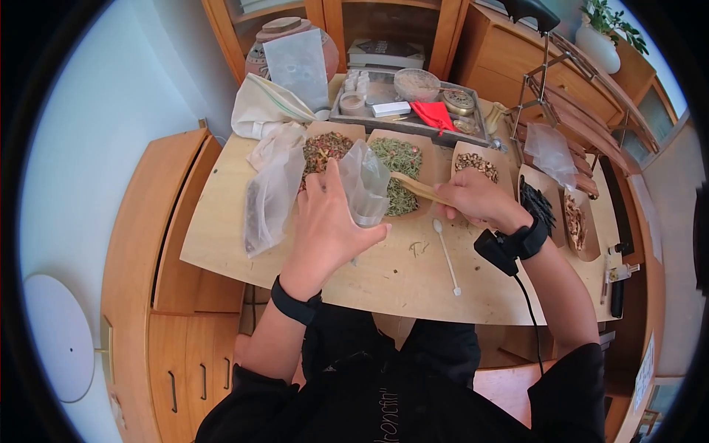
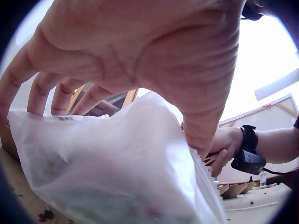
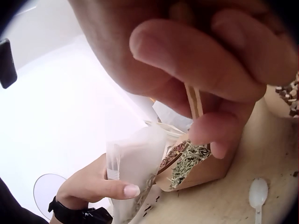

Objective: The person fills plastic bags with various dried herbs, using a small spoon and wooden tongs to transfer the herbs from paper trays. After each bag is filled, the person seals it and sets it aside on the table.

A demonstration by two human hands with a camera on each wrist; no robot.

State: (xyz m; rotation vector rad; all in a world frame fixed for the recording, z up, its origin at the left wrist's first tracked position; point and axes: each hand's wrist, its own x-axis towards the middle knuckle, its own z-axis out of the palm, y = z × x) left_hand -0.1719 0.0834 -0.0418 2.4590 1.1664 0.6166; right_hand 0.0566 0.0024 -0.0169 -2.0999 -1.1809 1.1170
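My left hand [image 1: 325, 232] spans a frosted translucent bag [image 1: 367, 181], fingers at its far edge and thumb at its near edge. In the left wrist view the bag's mouth spreads under the palm, and dim greenish contents show through. My right hand [image 1: 481, 198] pinches a slim wooden scoop [image 1: 417, 187]. Its front end points left, over dried green herb [image 1: 402, 159] in a brown paper tray [image 3: 208, 175]. Behind the left hand, another tray holds dried reddish-brown flowers or leaves [image 1: 325, 148].
A white plastic spoon [image 1: 447, 255] lies on the table near the front. Rightward are trays of brown chunks [image 1: 476, 164], dark strips [image 1: 538, 201] and tan slices [image 1: 574, 221]. Another translucent bag [image 1: 275, 199] lies left. A wooden tray [image 1: 347, 117] with bowl and tins stands behind.
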